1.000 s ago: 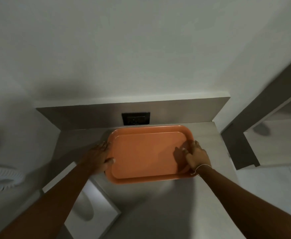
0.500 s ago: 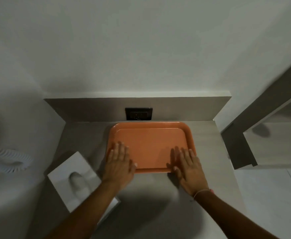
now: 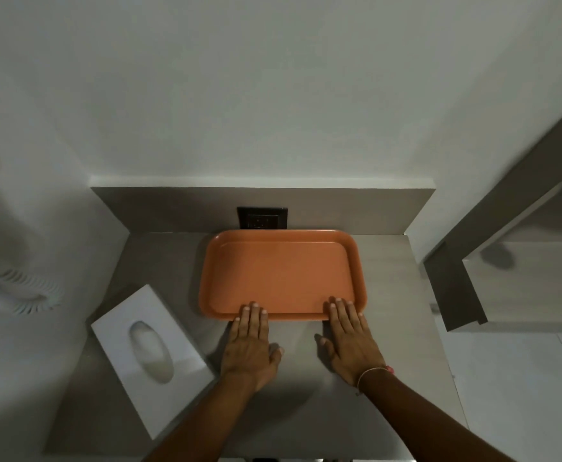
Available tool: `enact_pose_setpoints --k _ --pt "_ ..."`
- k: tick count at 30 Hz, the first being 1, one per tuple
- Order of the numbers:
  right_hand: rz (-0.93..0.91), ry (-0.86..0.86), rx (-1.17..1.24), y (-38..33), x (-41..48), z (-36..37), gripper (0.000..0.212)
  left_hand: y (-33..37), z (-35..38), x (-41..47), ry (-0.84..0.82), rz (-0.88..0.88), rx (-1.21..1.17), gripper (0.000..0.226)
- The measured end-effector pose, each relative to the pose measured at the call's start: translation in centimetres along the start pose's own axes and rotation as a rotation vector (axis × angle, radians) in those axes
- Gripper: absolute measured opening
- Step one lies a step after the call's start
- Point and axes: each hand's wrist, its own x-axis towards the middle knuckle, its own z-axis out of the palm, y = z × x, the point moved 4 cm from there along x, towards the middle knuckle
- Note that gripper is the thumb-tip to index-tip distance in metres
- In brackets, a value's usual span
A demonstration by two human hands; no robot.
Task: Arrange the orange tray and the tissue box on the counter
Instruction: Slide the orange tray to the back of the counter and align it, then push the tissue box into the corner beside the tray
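Note:
An empty orange tray (image 3: pixel 281 271) lies flat on the grey counter (image 3: pixel 389 278), its far edge against the back panel. My left hand (image 3: pixel 251 345) and my right hand (image 3: pixel 349 341) rest palm down on the counter in front of the tray. Both have flat, spread fingers whose tips lie on the tray's near rim. Neither hand holds anything. A white tissue box (image 3: pixel 151 355) with an oval slot on top lies at an angle on the counter's left side, left of my left hand and apart from it.
A black wall socket (image 3: pixel 262 219) sits on the back panel just behind the tray. A white coiled cord (image 3: pixel 16 291) hangs on the left wall. To the right of the counter is a grey frame with a lower shelf (image 3: pixel 523 281).
My hands left the tray's sides and drew back toward me, now lying flat with fingertips on its near rim. The tray sits farther back against the panel.

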Motion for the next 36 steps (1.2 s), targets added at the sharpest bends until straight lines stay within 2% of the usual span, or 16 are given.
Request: enact_pose_setpoints --k 6,9,12,14,18,21,25,27,30,36 --pt "-0.001 -0.016 0.018 -0.4 -0.2 -0.4 0.074 -0.5 -0.1 -0.1 0.030 0.045 0.035 0.079" --pt "-0.098 0.073 0.091 -2.7 -0.1 -1.5 0.072 -1.7 -1.5 -1.6 0.176 0.041 -0.016 0.080" --pt "-0.263 0.117 0.245 -7.5 0.5 -2.8 0.069 -4.9 -2.8 -5.4 0.368 -0.076 -0.164 0.081" --pt "-0.368 0.108 0.316 -11.2 0.8 -3.3 0.068 -7.7 -3.0 -8.1 0.429 -0.195 -0.233 0.079" --pt "-0.538 -0.016 0.373 -19.2 1.3 -2.5 0.069 -13.8 -1.4 -12.5 0.405 -0.475 -0.323 0.082" --pt "-0.566 -0.093 0.405 -23.9 1.9 -1.1 0.067 -17.2 0.4 -14.2 0.362 -0.564 -0.388 0.081" --pt "-0.508 -0.141 0.412 -27.1 2.7 0.9 0.066 -19.2 1.4 -13.9 0.300 -0.558 -0.486 0.083" --pt "-0.471 -0.149 0.403 -27.7 3.0 1.7 0.067 -19.6 1.4 -13.4 0.335 -0.495 -0.580 0.082" --pt "-0.447 -0.130 0.378 -27.9 3.0 2.3 0.064 -19.3 1.7 -13.2 0.377 -0.419 -0.634 0.076" --pt "-0.428 -0.056 0.317 -28.6 2.8 2.4 0.057 -19.2 2.2 -13.2 0.379 -0.407 -0.696 0.078"
